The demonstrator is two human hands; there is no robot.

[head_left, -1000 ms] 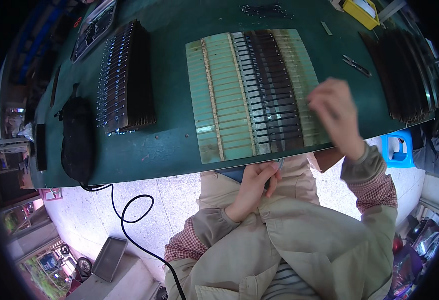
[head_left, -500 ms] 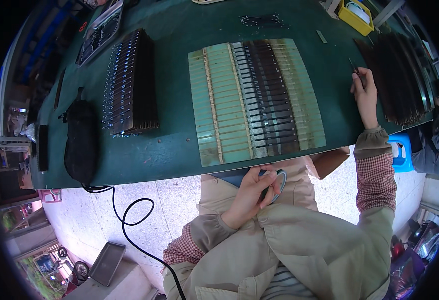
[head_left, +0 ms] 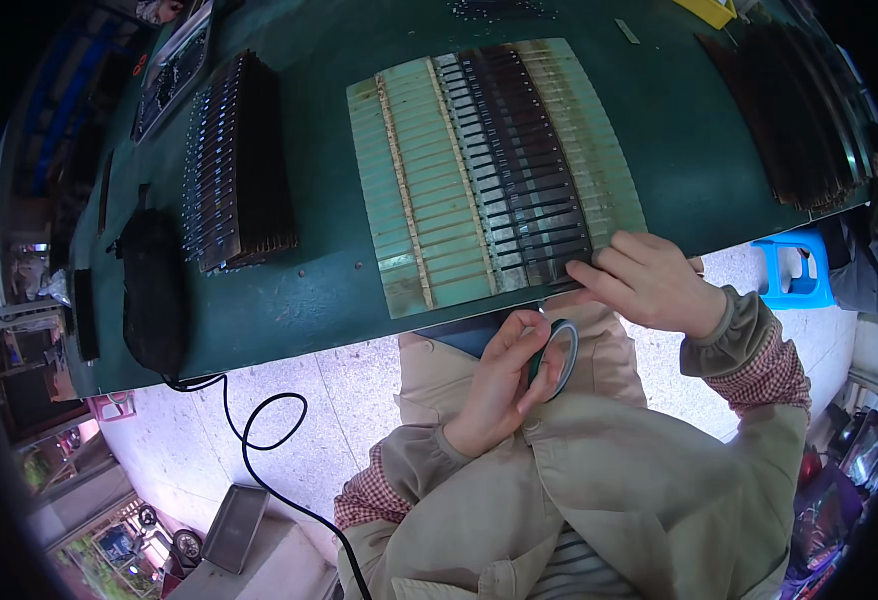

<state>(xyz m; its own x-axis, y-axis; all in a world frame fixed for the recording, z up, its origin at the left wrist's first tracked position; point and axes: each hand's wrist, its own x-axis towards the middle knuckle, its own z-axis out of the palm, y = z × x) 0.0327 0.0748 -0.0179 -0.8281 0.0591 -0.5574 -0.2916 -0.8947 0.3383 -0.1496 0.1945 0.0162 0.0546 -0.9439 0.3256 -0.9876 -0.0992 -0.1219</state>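
Observation:
My left hand (head_left: 504, 378) is closed on a roll of green tape (head_left: 573, 358), held upright just below the table's front edge. Bent over the near right corner of a pale green slotted board (head_left: 379, 170) is my right hand (head_left: 649, 282). Its fingertips touch the near end of the dark strip-like parts (head_left: 519, 140), which lie side by side across the board in a column. The fingers are drawn together. Whether something thin sits between them is hidden.
On the green table (head_left: 309, 190) stands a stack of dark strips (head_left: 249, 165) at left, beside a black pouch (head_left: 154, 290). More dark strips (head_left: 794, 120) are piled at right. A metal tray (head_left: 174, 75) and a yellow bin (head_left: 709, 10) stand farther back. A blue stool (head_left: 794, 275) is at right.
My right hand has come from the right side of the table, where it held a thin pointed tool, to the board's near corner. My left hand still holds the tape roll.

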